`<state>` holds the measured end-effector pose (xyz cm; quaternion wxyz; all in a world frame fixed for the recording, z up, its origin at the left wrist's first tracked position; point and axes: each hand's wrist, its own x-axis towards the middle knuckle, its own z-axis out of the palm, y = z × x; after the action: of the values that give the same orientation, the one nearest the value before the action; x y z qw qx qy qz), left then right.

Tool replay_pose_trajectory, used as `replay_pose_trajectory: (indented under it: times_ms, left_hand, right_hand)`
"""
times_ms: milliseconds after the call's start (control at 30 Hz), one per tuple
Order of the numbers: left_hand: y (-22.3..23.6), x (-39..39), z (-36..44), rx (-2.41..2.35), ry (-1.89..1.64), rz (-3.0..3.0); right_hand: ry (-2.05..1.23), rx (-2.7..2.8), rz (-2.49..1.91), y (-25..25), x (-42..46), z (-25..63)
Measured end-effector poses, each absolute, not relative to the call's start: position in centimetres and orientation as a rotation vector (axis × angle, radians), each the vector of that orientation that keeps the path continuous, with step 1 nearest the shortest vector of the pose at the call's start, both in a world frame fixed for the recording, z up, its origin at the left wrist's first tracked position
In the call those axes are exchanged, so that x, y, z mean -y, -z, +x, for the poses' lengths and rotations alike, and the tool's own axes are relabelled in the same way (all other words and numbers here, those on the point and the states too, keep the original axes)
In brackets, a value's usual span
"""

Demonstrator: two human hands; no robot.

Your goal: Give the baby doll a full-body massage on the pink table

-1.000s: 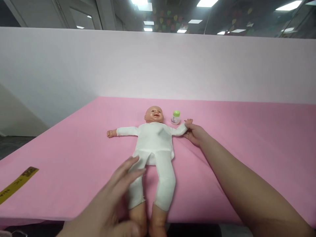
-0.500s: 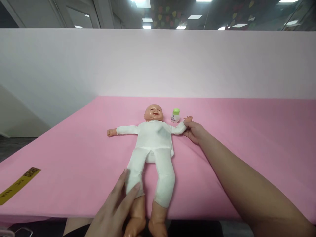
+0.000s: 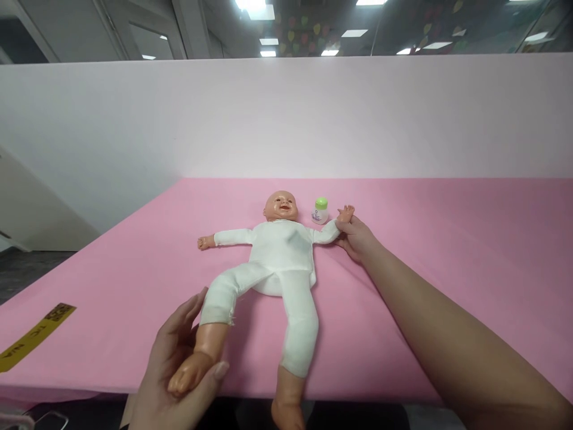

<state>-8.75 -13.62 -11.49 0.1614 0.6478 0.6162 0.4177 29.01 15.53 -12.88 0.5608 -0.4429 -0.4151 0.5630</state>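
Partner: Nearest first. Left?
Me: My left hand (image 3: 156, 382) is cupped round the baby doll's right foot (image 3: 190, 373), thumb on the near side, fingers behind the lower leg. Just changed: that leg has swung outward, away from the other, knee bent. It looks slightly raised, judging by the shadow.

Partner: So what does that mean?
Me: The leg is in my grasp now, so its angle depends on my hold. The other leg (image 3: 299, 334) lies loose, foot at the table edge.

Partner: Beside you?
Me: Yellow label strip (image 3: 38, 337), off left, flat on the pink-covered table (image 3: 134, 286).

Partner: And the doll?
Me: Baby doll (image 3: 284, 248) on its back mid-table, head away from me, white cloth body, right arm out.

Partner: Right hand?
Me: My right hand (image 3: 360, 242) still has the doll's left wrist, thumb and fingers closed narrowly on it.

Partner: Farther?
Me: Green-lidded jar (image 3: 320, 212), upright between head and held wrist, not touched. Behind it, white partition (image 3: 286, 119); above that, ceiling lights (image 3: 355, 33).
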Motion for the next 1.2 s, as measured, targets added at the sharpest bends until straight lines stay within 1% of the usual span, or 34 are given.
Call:
replay_pose_trajectory:
  times_ms: [67,133,233,300,400,500,567,700,833,933,1033,1100,1200]
  left_hand:
    - [11.0,12.9,-8.7,-1.736,-1.205,1.736]
    - [10.3,11.9,-8.4,-1.682,-1.220,1.662]
    - [9.0,10.1,-7.5,-1.586,-1.277,1.674]
    - [8.1,8.8,-6.9,-1.520,-1.299,1.715]
    - [6.9,7.0,-6.2,-1.445,-1.277,1.763]
    - [6.2,5.3,-5.9,-1.383,-1.244,1.763]
    - [6.0,4.1,-5.9,-1.347,-1.210,1.761]
    - [6.2,1.8,-6.1,-1.287,-1.135,1.738]
    - [6.5,0.9,-6.2,-1.249,-1.109,1.697]
    - [6.3,2.1,-6.6,-1.273,-1.127,1.732]
    - [6.1,4.6,-7.3,-1.342,-1.152,1.792]
    - [6.2,6.4,-8.1,-1.391,-1.155,1.826]
    - [6.8,9.1,-9.2,-1.440,-1.160,1.871]
  right_hand:
    - [-1.184,1.108,-1.036,12.2,-14.8,28.4]
    - [-0.962,1.281,-1.016,11.2,-13.5,27.3]
    - [-0.583,1.610,-1.030,9.6,-10.8,25.0]
    - [-0.437,1.870,-1.067,8.9,-9.2,23.3]
    - [-0.184,2.172,-1.069,9.2,-8.3,21.4]
    - [0.111,2.344,-1.060,10.3,-8.6,20.7]
    - [0.210,2.416,-1.066,10.8,-8.8,20.8]
    - [0.199,2.476,-1.052,11.0,-8.9,21.2]
    - [0.114,2.406,-1.063,11.2,-8.8,21.2]
    - [-0.077,2.269,-1.079,11.1,-9.0,21.6]
    - [-0.374,2.066,-1.097,11.0,-9.5,22.5]
    - [-0.540,1.866,-1.184,11.1,-10.3,23.4]
    - [-0.657,1.591,-1.312,11.9,-12.0,25.0]
